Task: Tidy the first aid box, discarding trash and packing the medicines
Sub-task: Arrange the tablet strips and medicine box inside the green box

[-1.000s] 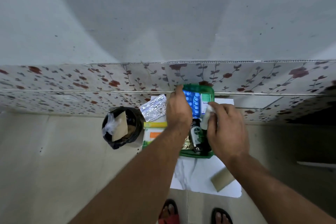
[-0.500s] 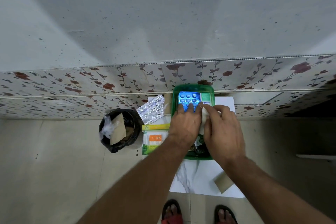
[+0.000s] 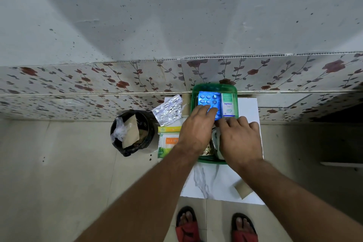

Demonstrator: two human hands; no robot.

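Note:
The green first aid box (image 3: 214,87) stands on a white marbled board (image 3: 214,182) against the wall. At its far end lie a blue blister pack (image 3: 206,98) and a white and green medicine carton (image 3: 227,105). My left hand (image 3: 196,130) reaches into the box, its fingertips on the near end of the blister pack and its thumb hidden. My right hand (image 3: 240,140) lies palm down over the box's near half, covering a white roll (image 3: 215,136). Gold foil strips (image 3: 207,150) show between my hands.
A black bin (image 3: 146,143) holding paper and plastic trash stands on the floor to the left. Between bin and box lie a silver blister sheet (image 3: 169,110), a yellow strip (image 3: 170,129) and a cotton bud pack (image 3: 167,143). A cardboard piece (image 3: 243,189) lies on the board's near right corner. My sandalled feet are below.
My left hand lowered the blue blister pack flat into the far end of the box. My right hand came down with the white roll over the bottle, which is now hidden.

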